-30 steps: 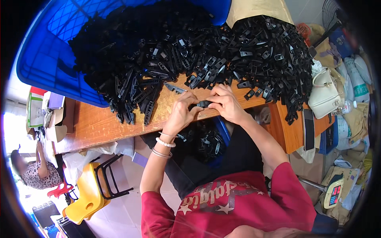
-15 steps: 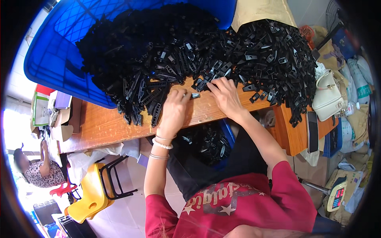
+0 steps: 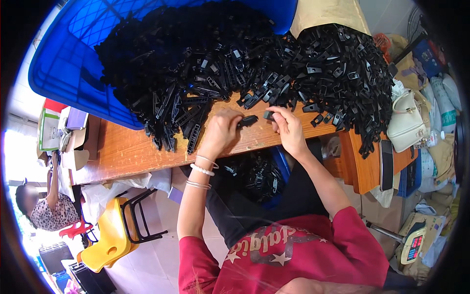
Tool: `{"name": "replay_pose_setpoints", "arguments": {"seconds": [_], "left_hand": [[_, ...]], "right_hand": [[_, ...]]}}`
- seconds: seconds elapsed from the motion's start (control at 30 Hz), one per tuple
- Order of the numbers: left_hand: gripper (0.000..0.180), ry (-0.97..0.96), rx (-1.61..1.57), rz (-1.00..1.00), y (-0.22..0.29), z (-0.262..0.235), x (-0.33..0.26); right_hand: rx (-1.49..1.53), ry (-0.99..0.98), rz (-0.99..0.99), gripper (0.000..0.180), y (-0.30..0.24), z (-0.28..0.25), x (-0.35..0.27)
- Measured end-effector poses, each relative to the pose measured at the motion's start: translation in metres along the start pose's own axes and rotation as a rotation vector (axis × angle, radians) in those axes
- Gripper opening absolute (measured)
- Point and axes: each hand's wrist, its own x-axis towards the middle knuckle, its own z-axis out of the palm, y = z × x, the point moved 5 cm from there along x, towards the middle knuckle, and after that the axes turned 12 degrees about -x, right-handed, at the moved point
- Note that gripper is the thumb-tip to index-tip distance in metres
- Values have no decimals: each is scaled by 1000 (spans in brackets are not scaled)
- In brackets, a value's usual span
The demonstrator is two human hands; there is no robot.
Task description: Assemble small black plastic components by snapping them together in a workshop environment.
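Between the fingertips of my left hand (image 3: 223, 130) is a black plastic part (image 3: 248, 121), its free end pointing right over the wooden table (image 3: 132, 154). My right hand (image 3: 290, 130) pinches a small black plastic piece (image 3: 269, 115) with thumb and fingers, a short gap away from the left hand's part. Past both hands spreads a large heap of long, slotted black plastic parts (image 3: 188, 115). It meets a second heap of smaller black pieces (image 3: 338, 73) on the right.
A tipped blue crate (image 3: 68, 73) backs the left heap, and a tan sack (image 3: 330, 14) opens onto the right one. At right are a phone (image 3: 386, 164) and a cream handbag (image 3: 406, 120). A blue container of black parts (image 3: 262, 181) sits below the table edge. Another person (image 3: 54, 213) is at far left.
My right hand has drawn back from the heap's edge toward me, now with a small black piece in its fingers. The part in my left hand now shows more fully.
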Motion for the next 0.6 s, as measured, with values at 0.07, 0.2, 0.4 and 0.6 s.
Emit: {"name": "replay_pose_setpoints", "arguments": {"seconds": [0.07,0.2,0.4,0.6], "left_hand": [[10,41,62,-91,-4,-5,2],[15,42,47,-129,2,-5,-14],[20,5,-22,-129,17,5,-40],[19,-5,-94,-31,25,11,-35]], "right_hand": [[-88,28,-113,25,6,1,-1],[-177,-85,-32,33,8,-4,-4],[-78,-232,-140,29,-2,-2,1],[-188,-161,-428,26,-17,12,0]]}}
